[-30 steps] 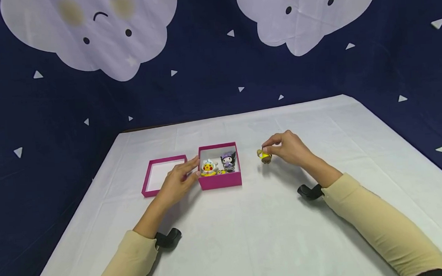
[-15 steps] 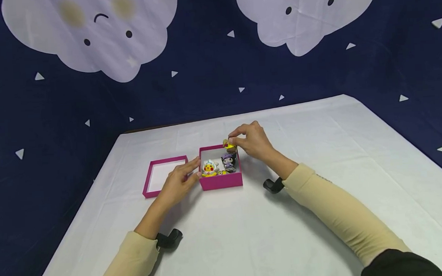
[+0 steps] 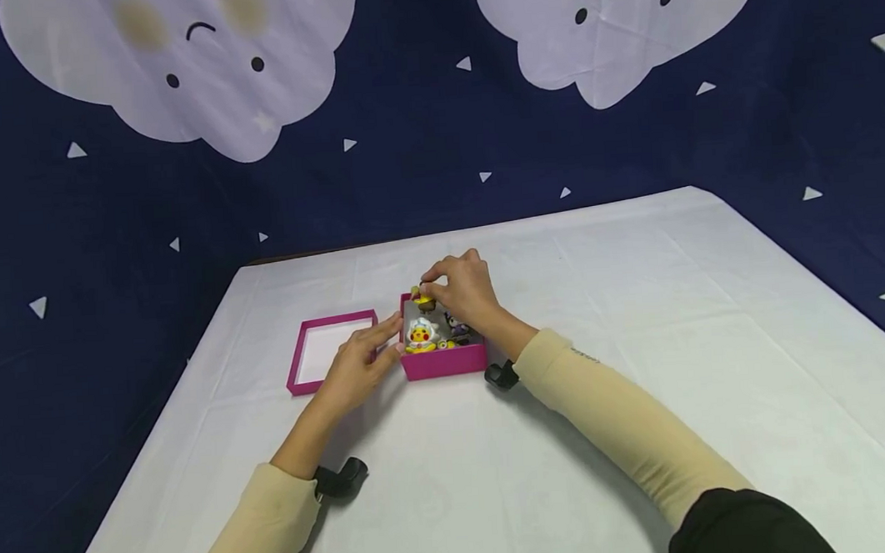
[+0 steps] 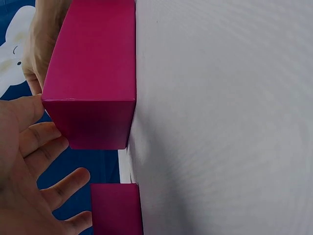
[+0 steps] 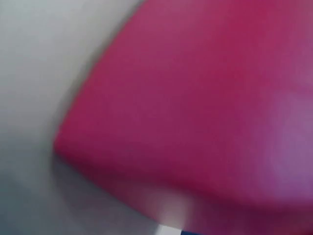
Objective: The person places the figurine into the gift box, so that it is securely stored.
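My right hand [image 3: 464, 288] pinches a small yellow-and-brown figurine [image 3: 425, 302] at the back left of an open magenta box [image 3: 444, 362]. Inside the box sit a figurine in a white hood with a yellow face [image 3: 420, 336], a black-and-purple figurine [image 3: 456, 326] partly covered by my right hand, and a small yellow item [image 3: 446, 344]. At the box's left side rests my left hand [image 3: 353, 365], its fingers fairly straight against the wall; the left wrist view shows these fingers [image 4: 46, 142] by the box corner. Blurred box wall [image 5: 195, 98] fills the right wrist view.
A shallow magenta lid [image 3: 296, 357] with a white inside lies left of the box, partly behind my left hand. Both stand on a white cloth-covered table [image 3: 601, 301]. A dark blue curtain with clouds [image 3: 408, 186] hangs behind the table.
My right hand has carried the yellow-and-brown figurine leftward from the table right of the box to over the box's back left. The left hand has stayed against the box.
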